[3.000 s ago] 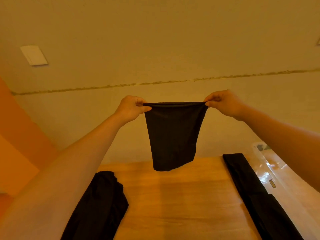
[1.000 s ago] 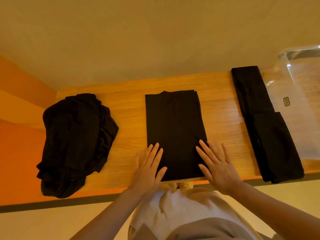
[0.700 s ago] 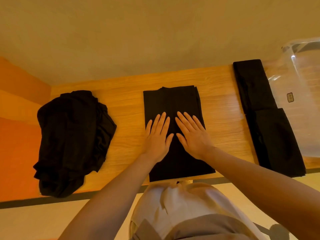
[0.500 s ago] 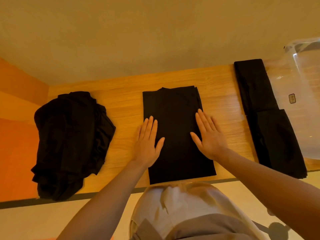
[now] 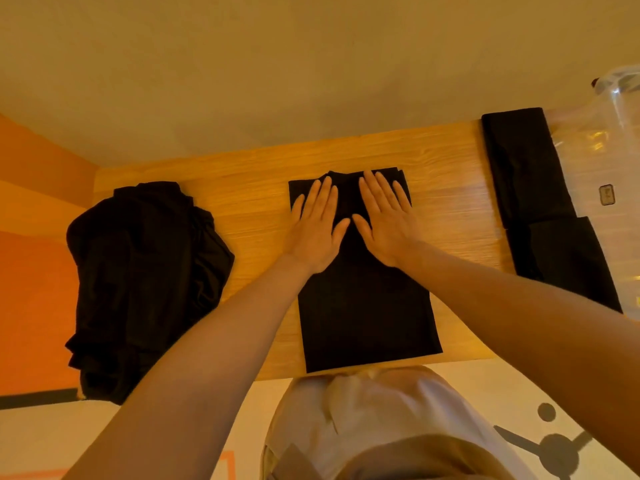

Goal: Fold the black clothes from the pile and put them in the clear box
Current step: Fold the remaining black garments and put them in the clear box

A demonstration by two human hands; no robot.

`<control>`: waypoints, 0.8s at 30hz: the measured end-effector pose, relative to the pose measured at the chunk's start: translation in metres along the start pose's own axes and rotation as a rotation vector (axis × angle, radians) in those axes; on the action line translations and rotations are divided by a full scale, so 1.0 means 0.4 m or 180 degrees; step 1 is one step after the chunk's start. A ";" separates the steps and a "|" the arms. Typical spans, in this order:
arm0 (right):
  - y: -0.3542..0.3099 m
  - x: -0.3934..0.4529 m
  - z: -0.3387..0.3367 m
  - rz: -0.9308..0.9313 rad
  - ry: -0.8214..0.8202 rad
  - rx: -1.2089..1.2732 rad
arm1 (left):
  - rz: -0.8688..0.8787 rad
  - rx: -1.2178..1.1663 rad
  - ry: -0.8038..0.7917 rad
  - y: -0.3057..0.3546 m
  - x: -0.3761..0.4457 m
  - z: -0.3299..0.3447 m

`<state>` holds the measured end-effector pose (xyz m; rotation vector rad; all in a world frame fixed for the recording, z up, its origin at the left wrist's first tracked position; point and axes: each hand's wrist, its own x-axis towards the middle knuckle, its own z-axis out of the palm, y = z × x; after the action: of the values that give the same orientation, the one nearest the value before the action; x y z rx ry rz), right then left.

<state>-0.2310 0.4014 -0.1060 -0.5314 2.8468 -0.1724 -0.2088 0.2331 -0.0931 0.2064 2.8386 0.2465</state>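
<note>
both flat open hands, left hand (image 5: 317, 225) and right hand (image 5: 384, 220), have slid up the folded black garment (image 5: 363, 306) from its near end, so smoothing seems almost finished.

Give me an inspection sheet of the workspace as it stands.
Surface: wooden table, partly covered by clothes.
Job's things: flat black garment at centre; unfolded black pile at left; folded black clothes at right beside the clear box.
Clutter: nothing seen.
Hands: left hand and right hand pressing flat on the garment's far end.
Cables: nothing seen.
Surroundings: pale wall, orange panel at left.
</note>
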 end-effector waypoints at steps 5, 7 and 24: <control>0.123 -0.008 0.001 0.0352 -0.0185 -0.0052 | -0.0224 0.0056 -0.0292 -0.117 0.018 -0.012; 0.147 -0.021 0.000 0.0452 -0.0212 -0.0072 | -0.0293 0.0104 -0.0327 -0.156 0.003 -0.010; 0.126 -0.314 0.020 -0.1013 0.0021 0.0097 | 0.0719 -0.0008 0.0120 -0.050 -0.288 0.088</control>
<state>-0.1326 0.4939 -0.0951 -0.9759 2.7426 -0.2726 -0.0914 0.1999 -0.0994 0.5284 2.8507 0.3033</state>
